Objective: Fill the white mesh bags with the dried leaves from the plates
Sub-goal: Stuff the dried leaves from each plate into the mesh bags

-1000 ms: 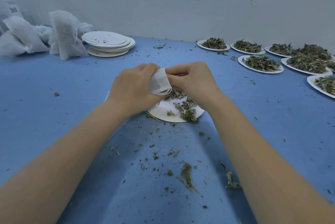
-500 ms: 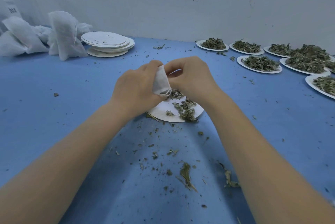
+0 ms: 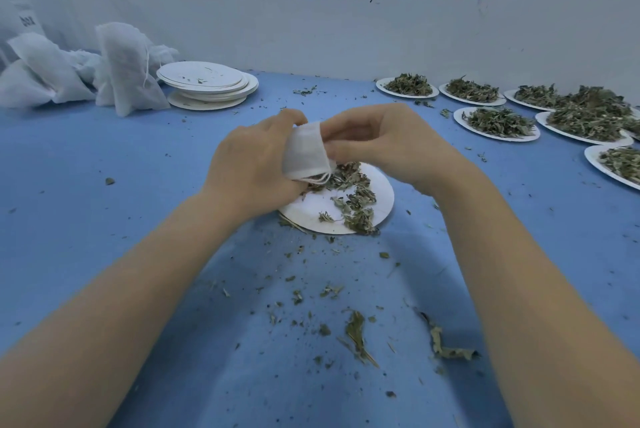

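A small white mesh bag (image 3: 306, 154) hangs between my two hands above a white paper plate (image 3: 311, 211) at the table's middle. My left hand (image 3: 252, 164) grips the bag's left side with curled fingers. My right hand (image 3: 381, 143) pinches its upper right edge, the fingers bent over the opening. The bag's mouth with its drawstring points down at the dried leaves (image 3: 349, 195) scattered on the plate. How full the bag is stays hidden.
Several plates heaped with dried leaves (image 3: 498, 121) line the far right. A stack of emptied plates (image 3: 207, 84) and a pile of filled mesh bags (image 3: 124, 71) sit at the far left. Leaf crumbs (image 3: 356, 330) litter the blue tabletop near me.
Both hands lifted slightly with the bag and turned it more upright, its mouth now hanging lower over the plate's leaves.
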{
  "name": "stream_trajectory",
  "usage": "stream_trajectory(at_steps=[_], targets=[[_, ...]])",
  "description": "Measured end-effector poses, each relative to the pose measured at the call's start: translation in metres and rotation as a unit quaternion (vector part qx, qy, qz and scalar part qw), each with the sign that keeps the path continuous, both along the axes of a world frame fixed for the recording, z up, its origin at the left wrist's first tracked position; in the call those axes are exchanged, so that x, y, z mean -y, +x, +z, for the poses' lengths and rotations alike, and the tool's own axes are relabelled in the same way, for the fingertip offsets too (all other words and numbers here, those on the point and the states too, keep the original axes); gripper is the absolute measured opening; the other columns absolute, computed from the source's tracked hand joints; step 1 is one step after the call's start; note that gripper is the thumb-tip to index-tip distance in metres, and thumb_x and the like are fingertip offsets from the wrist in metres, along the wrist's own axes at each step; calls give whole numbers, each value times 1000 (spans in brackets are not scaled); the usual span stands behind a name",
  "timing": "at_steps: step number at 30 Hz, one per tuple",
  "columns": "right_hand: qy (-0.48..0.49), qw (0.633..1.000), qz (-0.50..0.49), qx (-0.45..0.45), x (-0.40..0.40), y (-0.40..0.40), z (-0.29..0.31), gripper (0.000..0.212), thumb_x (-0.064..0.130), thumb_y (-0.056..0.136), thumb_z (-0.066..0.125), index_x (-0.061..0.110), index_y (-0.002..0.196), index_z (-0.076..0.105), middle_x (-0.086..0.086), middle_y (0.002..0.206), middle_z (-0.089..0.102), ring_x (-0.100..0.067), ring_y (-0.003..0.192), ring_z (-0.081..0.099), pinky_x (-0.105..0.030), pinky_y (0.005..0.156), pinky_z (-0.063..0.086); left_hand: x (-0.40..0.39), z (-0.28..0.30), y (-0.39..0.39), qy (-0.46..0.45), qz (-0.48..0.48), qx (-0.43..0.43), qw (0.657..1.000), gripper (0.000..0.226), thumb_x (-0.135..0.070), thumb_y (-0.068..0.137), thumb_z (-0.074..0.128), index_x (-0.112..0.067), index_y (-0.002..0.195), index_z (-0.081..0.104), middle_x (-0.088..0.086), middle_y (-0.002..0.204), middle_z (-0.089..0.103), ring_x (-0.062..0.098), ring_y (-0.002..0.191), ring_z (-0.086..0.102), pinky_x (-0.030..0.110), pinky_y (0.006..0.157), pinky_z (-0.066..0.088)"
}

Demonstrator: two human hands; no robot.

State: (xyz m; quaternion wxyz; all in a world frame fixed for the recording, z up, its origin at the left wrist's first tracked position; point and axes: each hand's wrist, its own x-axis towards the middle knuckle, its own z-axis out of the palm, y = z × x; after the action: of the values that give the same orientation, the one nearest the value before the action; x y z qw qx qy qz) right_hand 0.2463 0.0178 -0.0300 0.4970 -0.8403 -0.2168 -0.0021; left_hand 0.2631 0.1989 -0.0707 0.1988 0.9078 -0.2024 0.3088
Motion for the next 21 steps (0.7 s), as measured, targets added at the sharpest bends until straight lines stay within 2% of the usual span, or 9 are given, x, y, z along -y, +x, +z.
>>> stream_trajectory(at_steps=[2,4,5,8,10,13,16,19,21], targets=[[-82,994,-71,17,11,2,0,15,35,72,78,31,84,73,13,83,71,-1,83,66,-25,81,53,-3,1,2,2,10,-7,1000,54,-30,68,72,-17,116,52,5,103,63,36,84,57,30,63,33],[-203,974,-92,-39,23,3,-1,44,60,54,79,38,90,68,17,91,64,0,88,60,-22,72,45,-5,0,3,2,17,-17,1000,54,-28,68,72,-18,118,51,4,106,62,36,88,56,31,66,35],[-248,962,-85,-77,26,3,-3,60,68,44,75,41,97,64,19,98,59,0,95,56,-22,73,42,-6,0,3,-1,21,-21,1000,54,-28,69,71,-19,118,51,4,108,62,36,90,56,32,67,37],[-303,943,-50,-126,32,3,-11,84,71,29,69,44,108,56,21,108,49,-7,106,49,-29,84,37,-8,0,4,-5,29,-27,999,53,-27,69,71,-19,118,51,5,109,61,36,93,55,35,71,40],[-292,947,-53,-121,33,6,-15,82,68,31,71,44,108,55,22,107,48,-8,105,49,-29,83,37,-8,0,4,-3,29,-25,999,53,-26,69,71,-18,118,51,6,109,61,36,92,56,34,70,39],[-269,956,-67,-94,32,11,-23,62,57,49,80,42,104,56,19,105,51,-6,97,53,-27,73,42,-8,-1,3,-2,29,-27,999,52,-25,69,70,-18,117,52,5,108,61,37,90,56,35,69,39],[-258,960,-91,-57,28,17,-33,45,48,63,81,39,99,56,14,101,54,-9,91,57,-23,64,43,-8,-2,4,-5,30,-35,999,52,-24,69,70,-18,117,52,5,108,61,38,90,55,34,70,39],[-242,964,-108,-38,26,18,-34,39,53,67,76,40,99,57,14,102,56,-5,89,56,-21,62,40,-10,-2,4,-4,36,-43,998,54,-25,68,71,-18,118,51,6,110,61,38,93,55,35,71,39],[-234,966,-105,-43,26,18,-32,43,60,65,74,43,101,57,14,106,55,-2,90,55,-19,64,39,-11,-1,4,-11,41,-51,998,55,-24,69,71,-19,119,51,5,112,60,37,95,54,37,74,40]])
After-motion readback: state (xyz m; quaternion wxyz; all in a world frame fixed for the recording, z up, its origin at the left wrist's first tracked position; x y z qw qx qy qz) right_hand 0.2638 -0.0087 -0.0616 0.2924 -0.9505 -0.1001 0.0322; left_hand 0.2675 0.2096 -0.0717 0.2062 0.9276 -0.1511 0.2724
